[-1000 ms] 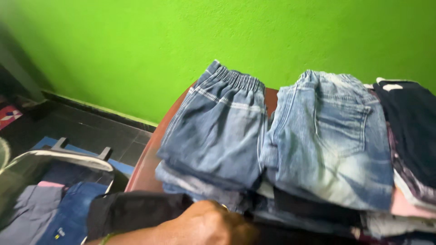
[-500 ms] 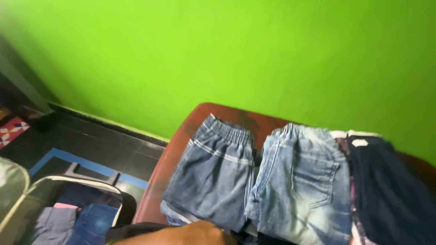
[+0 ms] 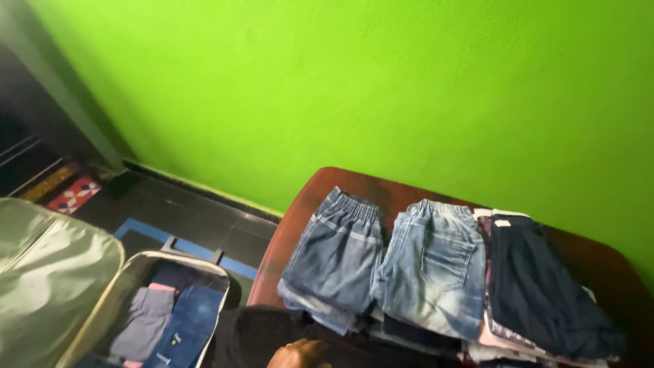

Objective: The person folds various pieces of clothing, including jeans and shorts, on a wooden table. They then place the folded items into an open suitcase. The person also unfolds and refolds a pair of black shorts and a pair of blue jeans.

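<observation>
My left hand (image 3: 298, 354) shows only partly at the bottom edge, fingers curled on a black garment (image 3: 248, 334) that lies at the near left corner of the brown table (image 3: 320, 187). Just beyond the hand is a stack of folded denim topped by mid-blue elastic-waist shorts (image 3: 337, 255). Beside that, a paler faded pair of jeans (image 3: 436, 269) tops a second stack. A dark navy folded garment (image 3: 538, 286) tops a third stack at the right. My right hand is out of view.
An open suitcase (image 3: 139, 262) lies on the dark tiled floor to the left of the table, with folded grey and blue clothes (image 3: 170, 327) inside and its grey-green lid (image 3: 51, 272) thrown back. A bright green wall (image 3: 381, 88) stands behind the table.
The view has pulled back and up: the stacks look smaller and more wall, floor and suitcase show. My left hand has slid down to the frame's bottom edge, still on the black garment.
</observation>
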